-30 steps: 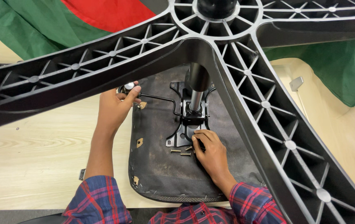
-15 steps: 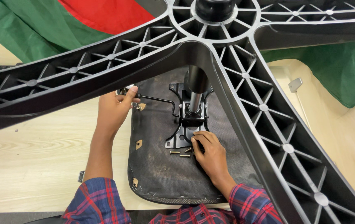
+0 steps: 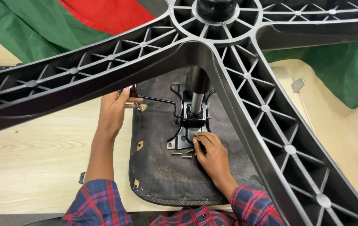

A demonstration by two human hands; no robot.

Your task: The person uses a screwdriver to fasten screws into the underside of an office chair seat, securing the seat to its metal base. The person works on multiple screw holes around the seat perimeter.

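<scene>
The left hand (image 3: pixel 114 109) grips the lever (image 3: pixel 159 100) at the seat's (image 3: pixel 158 167) edge, under the chair base (image 3: pixel 245 83). The right hand (image 3: pixel 212 152) pinches a bolt at the bracket (image 3: pixel 184 138), beside loose bolts (image 3: pixel 182 155).

The black metal mechanism plate (image 3: pixel 186 133) lies flat on the dark, worn underside of the seat (image 3: pixel 158 167), near its middle, with the chrome gas-lift column (image 3: pixel 195 100) rising upright from it. A thin black lever (image 3: pixel 162 100) runs from the plate's left side out to a handle knob — partly hidden. Three brass-coloured bolts (image 3: pixel 182 155) lie loose on the seat, just below the plate's lower edge — close together, well apart from the lever.
</scene>
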